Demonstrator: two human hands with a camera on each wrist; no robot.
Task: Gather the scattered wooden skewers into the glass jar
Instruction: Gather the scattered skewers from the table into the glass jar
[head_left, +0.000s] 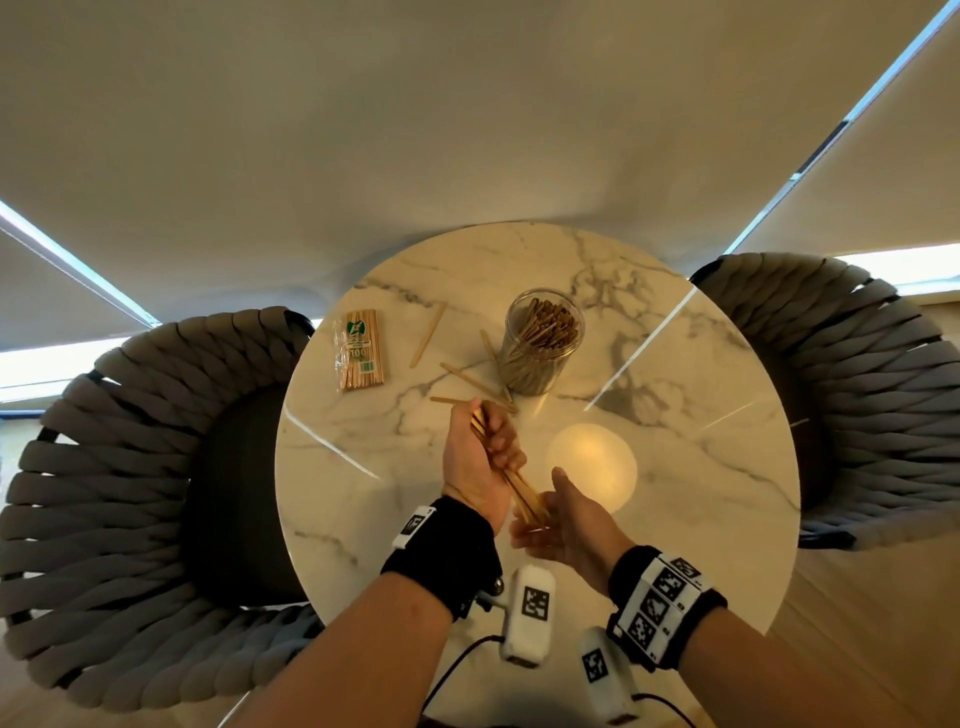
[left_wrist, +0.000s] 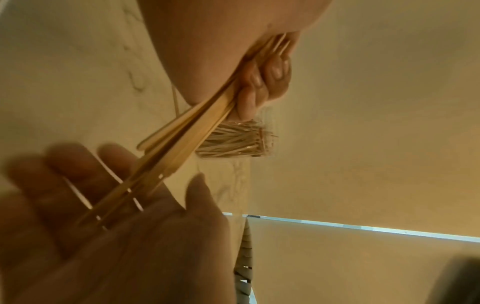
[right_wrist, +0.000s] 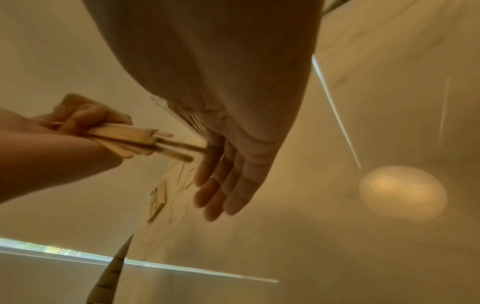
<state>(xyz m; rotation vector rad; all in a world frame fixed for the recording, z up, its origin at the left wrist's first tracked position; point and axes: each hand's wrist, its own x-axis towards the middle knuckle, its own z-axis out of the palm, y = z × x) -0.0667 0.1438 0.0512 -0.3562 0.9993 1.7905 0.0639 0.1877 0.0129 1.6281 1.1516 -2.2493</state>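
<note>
Above the middle of the round marble table (head_left: 691, 519), my left hand (head_left: 485, 449) grips a bundle of wooden skewers (head_left: 524, 496) in a fist. My right hand (head_left: 563, 514) is open, its flat palm set against the bundle's near ends. The left wrist view shows the bundle (left_wrist: 182, 137) running from the curled fingers (left_wrist: 262, 82) down to the open palm (left_wrist: 124, 209). The glass jar (head_left: 543, 343), holding several skewers, stands upright farther back. Loose skewers lie flat near it: one (head_left: 429, 335) to its left, others (head_left: 470, 379) between jar and left hand.
A plastic packet of skewers (head_left: 359, 351) lies at the table's back left. Woven grey chairs stand to the left (head_left: 130, 467) and right (head_left: 857, 389) of the table. A round lamp reflection (head_left: 592, 465) glows on the marble beside my right hand.
</note>
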